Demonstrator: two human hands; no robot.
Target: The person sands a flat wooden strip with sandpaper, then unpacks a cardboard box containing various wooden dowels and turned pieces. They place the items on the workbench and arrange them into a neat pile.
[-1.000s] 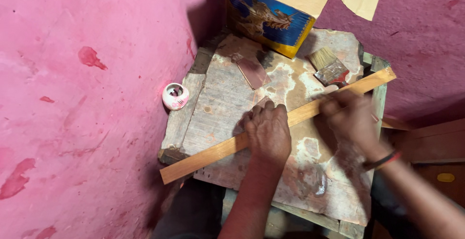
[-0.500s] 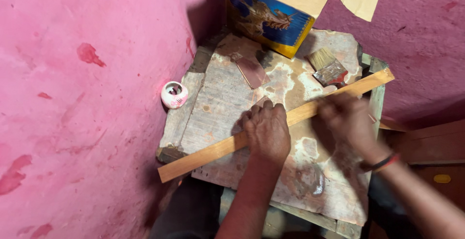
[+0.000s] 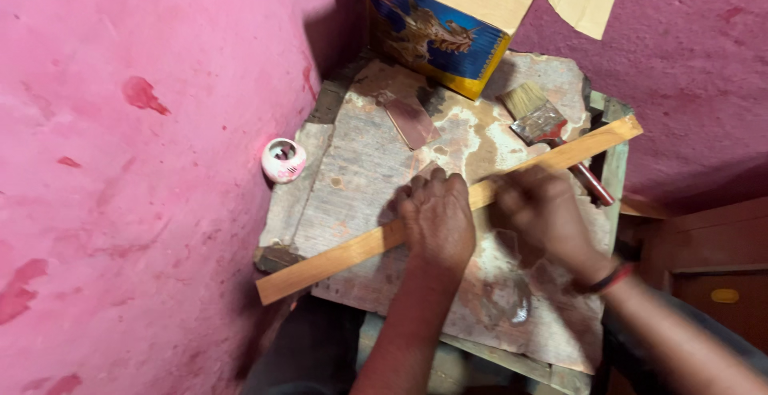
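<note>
Both hands, left hand [image 3: 438, 217] and blurred, seemingly gripping right hand [image 3: 544, 211], press wooden strip [image 3: 336, 257] overhanging bench [image 3: 360, 171] edges.

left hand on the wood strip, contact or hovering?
Touching. The head view shows the left hand pressed palm-down across the wood strip, fingers draped over its far edge with no gap, pinning it against the worn tabletop.

strip: we see a long, flat, pale wooden strip [image 3: 344, 255]
pose: lying diagonally, low end left, high end right
place: we find it on the worn tabletop, both ends overhanging
</note>
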